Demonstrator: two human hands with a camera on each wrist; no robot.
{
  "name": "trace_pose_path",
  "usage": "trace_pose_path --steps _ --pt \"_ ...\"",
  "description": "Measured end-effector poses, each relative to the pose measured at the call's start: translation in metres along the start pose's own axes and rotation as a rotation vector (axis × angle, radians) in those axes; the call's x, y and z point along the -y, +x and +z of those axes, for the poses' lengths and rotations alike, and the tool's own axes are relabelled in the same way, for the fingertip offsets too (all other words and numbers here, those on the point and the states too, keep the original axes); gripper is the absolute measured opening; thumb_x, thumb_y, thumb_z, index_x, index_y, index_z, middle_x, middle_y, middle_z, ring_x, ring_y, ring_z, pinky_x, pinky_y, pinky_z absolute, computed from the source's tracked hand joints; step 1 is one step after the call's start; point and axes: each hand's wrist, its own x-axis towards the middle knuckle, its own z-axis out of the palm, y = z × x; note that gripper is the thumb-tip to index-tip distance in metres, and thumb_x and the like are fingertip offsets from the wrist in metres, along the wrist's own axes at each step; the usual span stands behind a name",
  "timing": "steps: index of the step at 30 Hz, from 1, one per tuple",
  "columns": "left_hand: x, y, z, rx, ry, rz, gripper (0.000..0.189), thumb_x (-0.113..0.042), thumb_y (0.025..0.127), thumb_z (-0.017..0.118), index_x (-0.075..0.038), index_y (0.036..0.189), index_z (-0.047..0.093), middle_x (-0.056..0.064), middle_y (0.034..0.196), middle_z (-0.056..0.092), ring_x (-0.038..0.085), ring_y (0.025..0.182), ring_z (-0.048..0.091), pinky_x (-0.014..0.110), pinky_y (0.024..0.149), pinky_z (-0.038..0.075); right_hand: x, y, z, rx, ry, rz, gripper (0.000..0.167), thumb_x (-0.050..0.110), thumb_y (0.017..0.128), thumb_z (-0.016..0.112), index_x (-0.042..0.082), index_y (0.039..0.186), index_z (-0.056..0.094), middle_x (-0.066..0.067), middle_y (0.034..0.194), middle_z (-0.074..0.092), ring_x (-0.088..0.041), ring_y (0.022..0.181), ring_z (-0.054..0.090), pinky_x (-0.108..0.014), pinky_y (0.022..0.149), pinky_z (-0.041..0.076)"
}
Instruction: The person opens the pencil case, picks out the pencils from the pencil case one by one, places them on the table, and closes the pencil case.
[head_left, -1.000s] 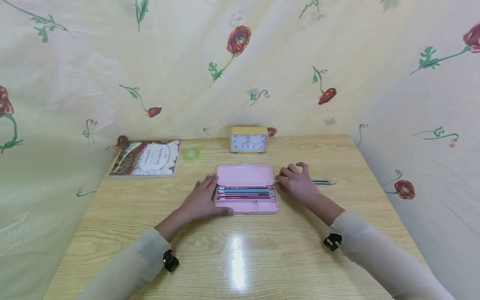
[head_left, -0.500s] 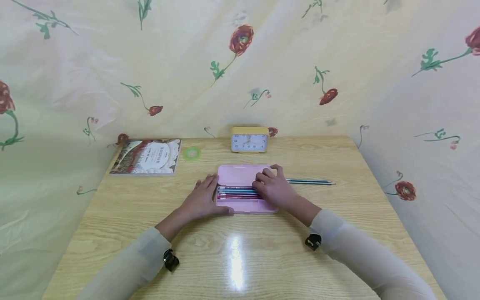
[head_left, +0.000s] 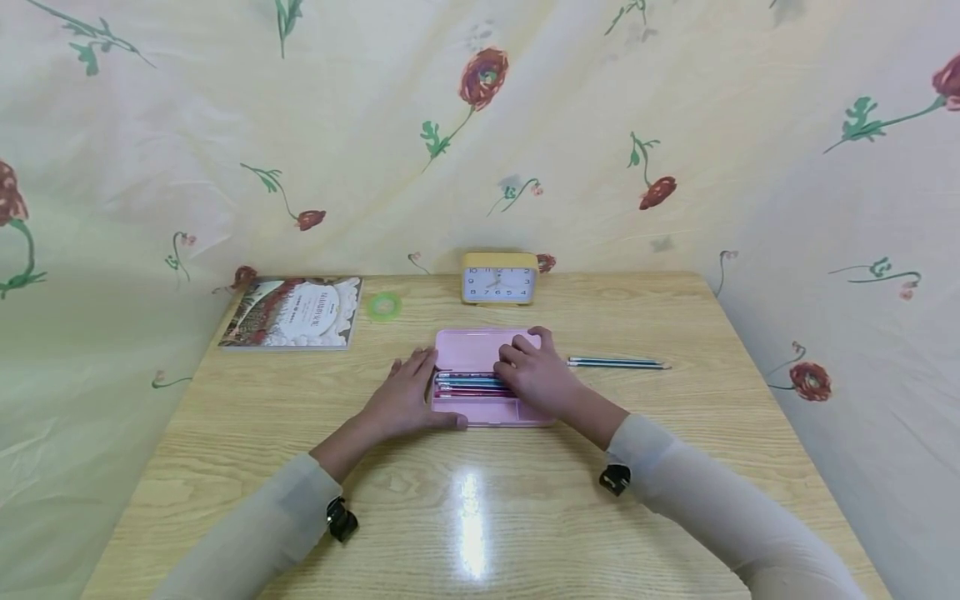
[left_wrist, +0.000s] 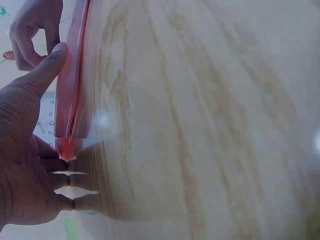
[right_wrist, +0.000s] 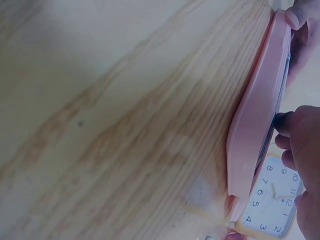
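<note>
A pink pencil case (head_left: 480, 414) lies with its lid up on the wooden table, several pencils (head_left: 468, 384) side by side in its long back compartment. My left hand (head_left: 401, 398) rests against the case's left end, thumb stretched along the front edge and fingers straight beside the lid. Bent fingers of my right hand (head_left: 536, 379) reach down onto the right end of those pencils. In the right wrist view its thumb and fingertips meet at the case's inner edge; whether they pinch a pencil is hidden. Dark striped pencils (head_left: 618, 363) lie on the table to the right.
Behind the case stands a yellow alarm clock (head_left: 499, 279). A booklet (head_left: 292, 314) lies at the back left, beside a green ring-shaped item (head_left: 384, 307). A flowered cloth (head_left: 360, 142) hangs around the back and sides of the table (head_left: 390, 517).
My right hand has moved left, from the pencils on the table to the right end of the case's pencils, uncovering the striped ones. My left hand stays put.
</note>
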Motion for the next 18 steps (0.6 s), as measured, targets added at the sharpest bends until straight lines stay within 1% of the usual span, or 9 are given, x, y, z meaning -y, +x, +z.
trace_pose_path --steps 10,18 --pt "0.0022 0.0011 0.0010 0.010 -0.003 -0.008 0.147 -0.089 0.078 0.078 -0.005 0.178 0.011 0.014 0.187 0.012 0.034 0.175 0.008 0.055 0.143 0.008 0.0047 0.0055 0.0012 0.025 -0.032 -0.010 0.018 0.006 0.100 0.079 0.016 0.114 0.083 -0.004 0.113 0.075 -0.028 0.110 0.063 -0.066 0.113 0.049" --pt "-0.0007 -0.0006 -0.0020 0.008 -0.015 -0.010 0.145 -0.085 0.079 0.081 -0.004 0.177 0.013 0.016 0.187 0.015 0.035 0.175 0.009 0.055 0.143 0.008 0.0067 0.0064 0.0006 0.010 -0.050 -0.022 0.019 0.007 0.097 0.077 0.015 0.113 0.082 -0.004 0.111 0.075 -0.027 0.106 0.065 -0.063 0.109 0.051"
